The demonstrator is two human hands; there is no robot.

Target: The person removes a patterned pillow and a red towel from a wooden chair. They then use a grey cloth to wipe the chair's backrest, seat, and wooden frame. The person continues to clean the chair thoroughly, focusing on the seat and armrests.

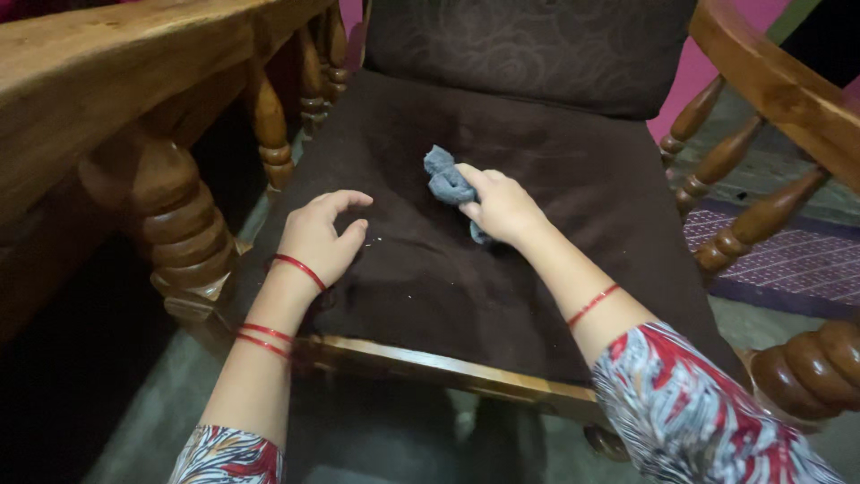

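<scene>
A dark brown seat cushion (555,170) covers a wooden armchair. My right hand (503,206) presses a crumpled blue-grey cloth (445,179) onto the middle of the cushion and grips it. On the cushion's left part rests my left hand (321,237), fingers curled and apart, holding nothing. Tiny pale specks lie on the fabric between my hands. Both wrists wear thin red bangles.
A turned wooden armrest (170,108) rises on the left and another armrest (770,99) on the right. A dark back cushion (528,49) stands behind the seat. The chair's wooden front rail (430,366) runs below my arms. A purple patterned mat (779,260) lies on the floor at right.
</scene>
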